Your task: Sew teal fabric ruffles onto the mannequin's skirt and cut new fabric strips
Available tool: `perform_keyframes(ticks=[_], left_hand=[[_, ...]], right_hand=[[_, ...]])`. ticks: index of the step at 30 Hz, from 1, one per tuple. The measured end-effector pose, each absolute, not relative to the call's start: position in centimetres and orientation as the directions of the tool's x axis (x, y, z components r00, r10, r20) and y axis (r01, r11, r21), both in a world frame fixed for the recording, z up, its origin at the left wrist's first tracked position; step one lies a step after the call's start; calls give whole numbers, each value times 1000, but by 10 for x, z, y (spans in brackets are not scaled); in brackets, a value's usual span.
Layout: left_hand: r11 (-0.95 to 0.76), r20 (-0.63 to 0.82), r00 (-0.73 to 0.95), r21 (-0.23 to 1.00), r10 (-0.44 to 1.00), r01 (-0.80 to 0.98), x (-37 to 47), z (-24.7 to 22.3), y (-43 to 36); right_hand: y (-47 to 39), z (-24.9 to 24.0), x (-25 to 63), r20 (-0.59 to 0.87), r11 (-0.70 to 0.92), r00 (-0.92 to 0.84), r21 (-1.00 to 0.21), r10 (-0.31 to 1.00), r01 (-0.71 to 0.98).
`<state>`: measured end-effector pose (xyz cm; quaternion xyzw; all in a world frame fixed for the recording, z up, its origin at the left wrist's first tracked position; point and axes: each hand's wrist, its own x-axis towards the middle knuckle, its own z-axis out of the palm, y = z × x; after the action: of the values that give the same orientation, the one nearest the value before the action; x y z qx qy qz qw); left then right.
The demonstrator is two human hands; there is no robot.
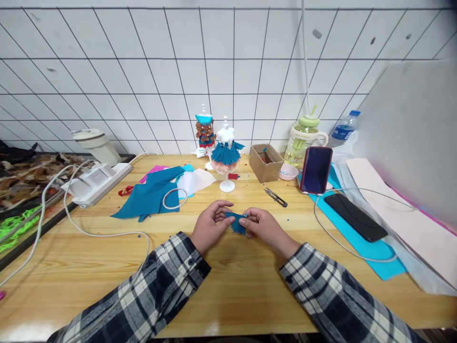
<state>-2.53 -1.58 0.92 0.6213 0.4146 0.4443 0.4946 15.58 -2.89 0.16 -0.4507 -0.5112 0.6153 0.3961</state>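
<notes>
A small piece of teal fabric (238, 226) with pleats and a jagged lower edge is held between both hands above the table. My left hand (213, 225) pinches its left end between thumb and fingers. At its right end, my right hand (265, 227) grips it the same way. Beyond the hands stands a small white dress form (226, 133) wearing a teal and peach layered skirt (226, 156). Thread snips (275, 196) lie on the table, beyond my right hand. Teal cloth (152, 195) lies to the left with a pale ring (174, 199) on it.
Behind stands a second dressed form (204, 133). A cardboard box (266, 163), pink bowl (288, 172), jug (303, 138) and upright phone (316, 169) stand at back right. A black phone (355, 216) rests on blue sheets. A power strip (102, 186) and cables lie left.
</notes>
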Motion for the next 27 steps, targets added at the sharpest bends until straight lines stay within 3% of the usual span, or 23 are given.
perform_keyframes(ticks=[7, 11, 15, 19, 23, 27], left_hand=[[-26, 40, 201, 997, 979, -72, -31, 10, -8], [36, -13, 190, 992, 982, -120, -30, 10, -9], [71, -52, 274, 995, 960, -63, -28, 8, -10], [29, -25, 229, 999, 973, -17, -28, 6, -8], [32, -20, 210, 998, 978, -54, -30, 6, -6], [99, -85, 320, 995, 944, -28, -28, 5, -9]], right_hand=[[-30, 4, 161, -243, -215, -327, -969, 913, 119], [-28, 0, 159, -208, -179, -290, -976, 934, 123], [-27, -5, 159, -202, -174, -223, -975, 954, 138], [-28, -7, 158, -195, -144, -254, -968, 947, 204], [-28, -8, 158, -214, -171, -262, -969, 941, 178], [-27, -7, 160, -185, -161, -241, -980, 953, 118]])
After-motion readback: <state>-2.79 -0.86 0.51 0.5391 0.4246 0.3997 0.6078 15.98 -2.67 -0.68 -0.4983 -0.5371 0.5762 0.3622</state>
